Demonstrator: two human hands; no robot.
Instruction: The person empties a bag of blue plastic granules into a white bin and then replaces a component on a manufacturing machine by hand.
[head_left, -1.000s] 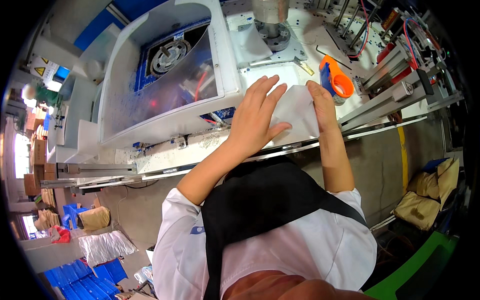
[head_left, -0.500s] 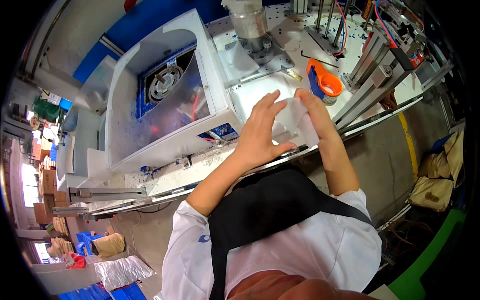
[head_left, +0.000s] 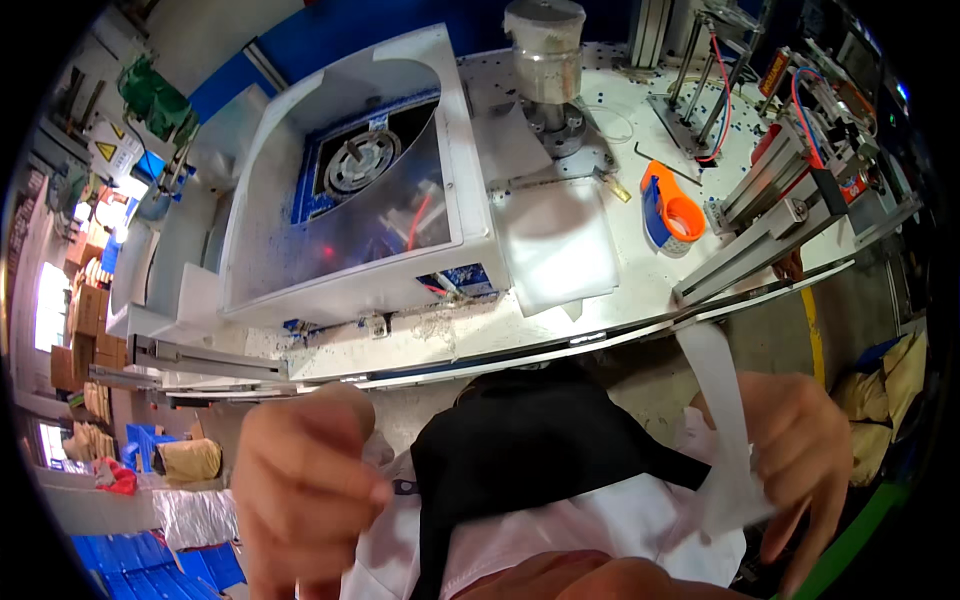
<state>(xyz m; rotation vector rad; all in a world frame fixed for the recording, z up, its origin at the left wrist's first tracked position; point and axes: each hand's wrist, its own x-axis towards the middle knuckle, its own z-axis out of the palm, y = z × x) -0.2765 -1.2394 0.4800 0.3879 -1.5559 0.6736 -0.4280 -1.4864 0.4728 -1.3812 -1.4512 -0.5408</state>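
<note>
My right hand (head_left: 800, 445) is raised at the lower right, its fingers against a thin, translucent white sheet (head_left: 722, 400) that hangs curved beside it, blurred at its lower end. On the opposite side, my left hand (head_left: 300, 475) is up close, smeared by motion, with fingers curled in and no object showing in them. Beyond both hands, a stack of similar white sheets (head_left: 555, 250) lies at the bench's front edge. An orange and blue tape dispenser (head_left: 678, 210) stands to the right of the stack.
A white boxed machine (head_left: 465, 210) with a clear curved cover and round metal hub fills the bench's left. Behind the sheets stands a metal cylinder (head_left: 545, 75) on a flanged base. A hex key (head_left: 665, 165) lies near the dispenser. Metal frame bars (head_left: 765, 240) jut at the right.
Both hands have drawn back from the bench toward me and spread apart. The sheet came away with my right hand, leaving the stack on the bench uncovered. My left hand's fingers have curled in.
</note>
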